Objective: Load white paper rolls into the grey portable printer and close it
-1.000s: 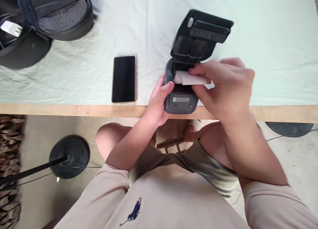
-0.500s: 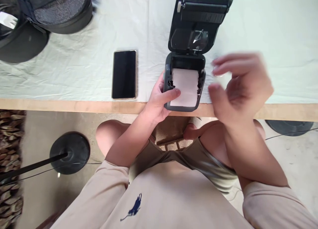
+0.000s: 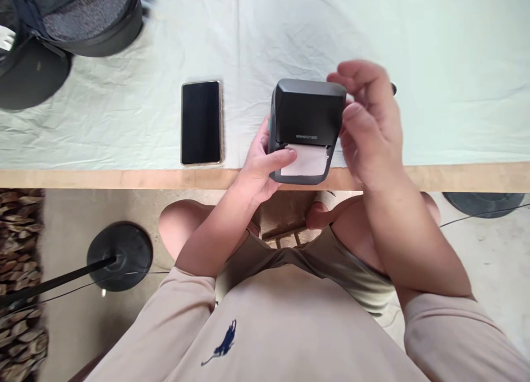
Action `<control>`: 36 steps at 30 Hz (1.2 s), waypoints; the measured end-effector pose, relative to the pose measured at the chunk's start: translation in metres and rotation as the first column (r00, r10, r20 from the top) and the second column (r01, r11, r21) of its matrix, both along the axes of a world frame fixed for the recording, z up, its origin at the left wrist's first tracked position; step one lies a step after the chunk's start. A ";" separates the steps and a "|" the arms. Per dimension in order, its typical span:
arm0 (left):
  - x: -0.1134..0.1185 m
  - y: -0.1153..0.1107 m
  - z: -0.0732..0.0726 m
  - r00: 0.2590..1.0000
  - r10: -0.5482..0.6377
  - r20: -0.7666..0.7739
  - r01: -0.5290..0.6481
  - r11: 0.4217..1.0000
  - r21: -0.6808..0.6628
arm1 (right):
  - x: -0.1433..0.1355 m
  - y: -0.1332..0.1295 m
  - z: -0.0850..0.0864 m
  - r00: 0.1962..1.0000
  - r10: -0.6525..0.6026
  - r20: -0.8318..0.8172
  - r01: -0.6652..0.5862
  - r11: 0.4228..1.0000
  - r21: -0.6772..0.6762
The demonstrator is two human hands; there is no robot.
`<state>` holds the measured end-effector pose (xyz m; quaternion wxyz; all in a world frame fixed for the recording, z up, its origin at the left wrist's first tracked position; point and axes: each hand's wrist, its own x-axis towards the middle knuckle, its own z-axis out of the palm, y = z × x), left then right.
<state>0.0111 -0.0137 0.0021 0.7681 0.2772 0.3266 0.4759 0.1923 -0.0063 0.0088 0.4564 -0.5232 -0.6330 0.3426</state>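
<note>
label printer [image 3: 308, 117], as i judge it to be, is over the near edge of the table [image 3: 467, 171], to the right of the phone [image 3: 201, 122]; whether it also rests on the table, i cannot tell. l hand [image 3: 263, 164] holds it from the left side, w/ the thumb lying flat on the white paper [image 3: 309, 162] and the other fingers mostly hidden behind the body. r hand [image 3: 372, 117] is at the right side of the lid [image 3: 310, 103], w/ fingers bent and the thumb a bit apart from them; i see nothing gripped there, and if the fingertips touch the lid is not clear.

progress, in my judgement: paper is in place, lid is down over the rear part, so most of the work looks done. what is left is prob. only full closing, b/c the pic does not show if the lid is latched.

materials: lid is dark, smooth plastic, approx. rectangular w/ rounded corners and small light lettering near its front edge. paper is matte, flat, a bit ragged at its right side. phone is a glossy dark rectangle w/ a light border. cloth [image 3: 455, 117] is pale and wrinkled; table edge is plain light wood. case [image 3: 35, 75] at upper left is black and rounded, w/ a grainy grey part.
</note>
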 end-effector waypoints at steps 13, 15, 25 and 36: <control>-0.003 -0.001 -0.002 0.999 -0.039 -0.032 0.042 0.994 0.102 | -0.003 -0.009 -0.009 0.994 0.054 -0.097 -0.053 0.998 0.020; -0.004 0.000 -0.003 0.998 -0.056 -0.023 0.058 0.993 0.102 | -0.001 -0.008 -0.010 0.994 0.063 -0.086 -0.062 0.998 0.014; 0.003 0.008 0.000 0.994 -0.052 0.101 0.061 0.995 -0.084 | 0.001 -0.009 -0.012 0.999 0.050 0.005 -0.050 0.996 0.074; 0.001 0.009 0.004 0.998 0.058 -0.008 -0.059 0.990 -0.128 | 0.014 -0.010 -0.011 0.976 0.204 -0.082 -0.189 0.969 0.160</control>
